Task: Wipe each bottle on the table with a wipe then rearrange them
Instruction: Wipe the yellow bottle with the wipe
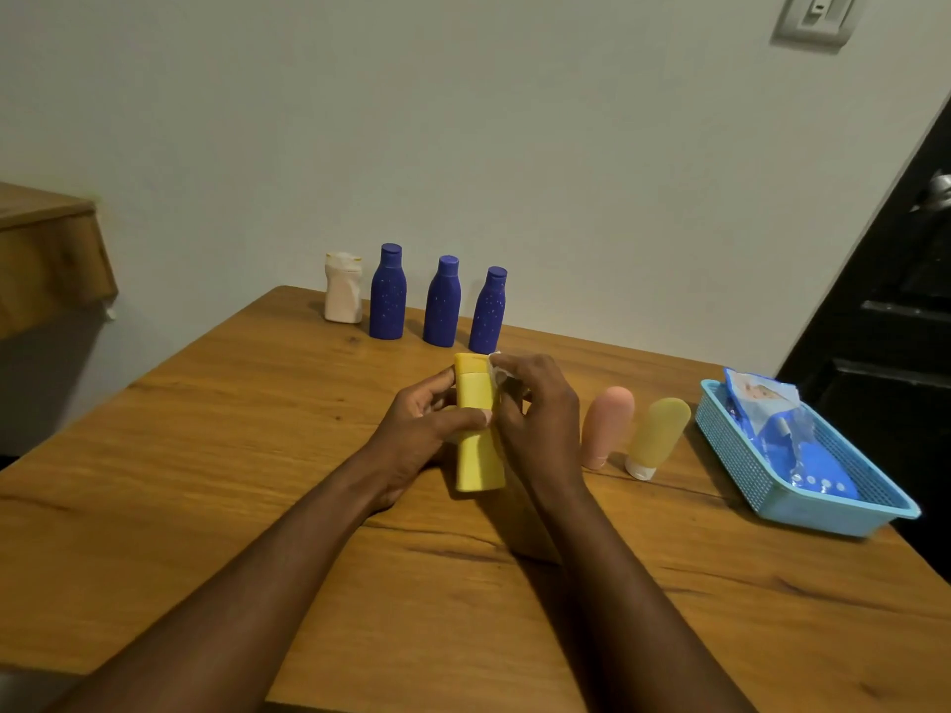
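Midway, I'd say: the left hand (pixel 422 429) grips the yellow bottle (pixel 478 455), the right hand (pixel 535 419) pinches a wipe (pixel 498 370) against it, and the pink tube (pixel 607 424) and yellow tube (pixel 656 434) beside it likely wait.

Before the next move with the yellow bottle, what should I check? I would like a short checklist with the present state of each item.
1. The left hand grips the yellow bottle round its middle: ok.
2. The wipe, pinched in the right hand, touches the bottle near its cap: ok.
3. The bottle's far side is wiped: cannot tell, hidden.
4. The pink tube and yellow tube stand upright, apart from the hands: ok.
5. The wipes pack lies in the blue basket: ok.
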`<state>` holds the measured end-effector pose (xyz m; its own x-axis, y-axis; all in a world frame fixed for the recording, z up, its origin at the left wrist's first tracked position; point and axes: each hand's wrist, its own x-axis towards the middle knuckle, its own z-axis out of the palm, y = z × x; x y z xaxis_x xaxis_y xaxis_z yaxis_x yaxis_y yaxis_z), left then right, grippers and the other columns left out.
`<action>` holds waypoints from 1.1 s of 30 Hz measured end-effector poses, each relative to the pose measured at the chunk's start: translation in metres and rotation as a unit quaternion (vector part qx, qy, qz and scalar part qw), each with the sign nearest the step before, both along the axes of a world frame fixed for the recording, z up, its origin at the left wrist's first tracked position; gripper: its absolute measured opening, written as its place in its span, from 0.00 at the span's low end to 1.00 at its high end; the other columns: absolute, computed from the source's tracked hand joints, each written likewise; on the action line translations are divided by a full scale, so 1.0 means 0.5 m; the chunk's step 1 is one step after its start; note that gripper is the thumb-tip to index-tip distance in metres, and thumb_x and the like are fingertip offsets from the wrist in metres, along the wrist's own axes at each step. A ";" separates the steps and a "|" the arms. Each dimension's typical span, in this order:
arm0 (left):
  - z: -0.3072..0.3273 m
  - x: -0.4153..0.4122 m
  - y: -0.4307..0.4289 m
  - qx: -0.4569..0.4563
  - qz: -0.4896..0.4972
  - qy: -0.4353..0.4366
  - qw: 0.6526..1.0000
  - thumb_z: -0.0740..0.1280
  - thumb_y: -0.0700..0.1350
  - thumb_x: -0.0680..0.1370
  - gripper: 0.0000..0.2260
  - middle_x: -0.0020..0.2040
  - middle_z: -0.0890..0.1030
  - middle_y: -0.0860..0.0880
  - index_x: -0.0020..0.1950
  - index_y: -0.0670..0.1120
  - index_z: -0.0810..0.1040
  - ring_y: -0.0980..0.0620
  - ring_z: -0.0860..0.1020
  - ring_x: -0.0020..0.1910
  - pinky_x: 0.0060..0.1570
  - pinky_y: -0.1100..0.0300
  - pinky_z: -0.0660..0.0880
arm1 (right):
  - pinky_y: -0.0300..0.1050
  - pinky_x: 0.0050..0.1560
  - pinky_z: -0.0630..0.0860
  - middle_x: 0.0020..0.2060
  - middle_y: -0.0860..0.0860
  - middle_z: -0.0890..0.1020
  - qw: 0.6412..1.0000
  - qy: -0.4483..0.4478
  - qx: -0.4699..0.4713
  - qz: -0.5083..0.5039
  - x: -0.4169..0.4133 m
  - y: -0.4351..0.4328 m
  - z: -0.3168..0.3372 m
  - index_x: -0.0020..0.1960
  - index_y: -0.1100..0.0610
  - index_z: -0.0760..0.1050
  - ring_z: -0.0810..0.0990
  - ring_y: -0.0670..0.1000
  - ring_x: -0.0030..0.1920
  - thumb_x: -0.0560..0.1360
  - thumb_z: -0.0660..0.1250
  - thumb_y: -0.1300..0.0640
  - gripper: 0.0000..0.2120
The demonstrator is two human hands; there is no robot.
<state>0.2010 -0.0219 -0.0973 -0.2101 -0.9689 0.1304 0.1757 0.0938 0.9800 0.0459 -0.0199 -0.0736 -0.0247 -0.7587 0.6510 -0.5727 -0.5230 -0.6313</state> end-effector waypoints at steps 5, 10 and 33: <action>-0.001 0.002 0.005 -0.012 0.005 0.001 1.000 0.67 0.37 0.82 0.20 0.64 0.84 0.52 0.71 0.55 0.77 0.48 0.82 0.64 0.59 0.47 0.82 | 0.51 0.60 0.76 0.57 0.50 0.79 0.985 0.157 -0.038 0.054 0.024 0.019 0.009 0.58 0.54 0.83 0.73 0.49 0.62 0.74 0.72 0.63 0.14; -0.001 0.001 0.003 -0.004 0.006 0.003 1.000 0.72 0.41 0.80 0.24 0.65 0.83 0.49 0.75 0.55 0.76 0.46 0.82 0.64 0.60 0.42 0.82 | 0.44 0.55 0.78 0.54 0.48 0.80 0.999 0.014 -0.031 0.019 0.015 0.007 0.003 0.57 0.55 0.82 0.76 0.45 0.56 0.76 0.67 0.65 0.13; 0.003 -0.005 0.002 0.020 0.007 0.001 1.000 0.71 0.50 0.82 0.21 0.65 0.84 0.53 0.75 0.57 0.76 0.47 0.82 0.65 0.60 0.43 0.81 | 0.47 0.53 0.81 0.54 0.48 0.80 1.000 -0.008 0.003 0.014 0.015 0.016 -0.008 0.57 0.54 0.82 0.79 0.47 0.54 0.77 0.68 0.64 0.12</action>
<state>0.1985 -0.0208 -0.0956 -0.1963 -0.9762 0.0919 0.1764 0.0571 0.9827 0.0536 -0.0120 -0.0779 -0.0139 -0.7637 0.6455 -0.5485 -0.5339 -0.6435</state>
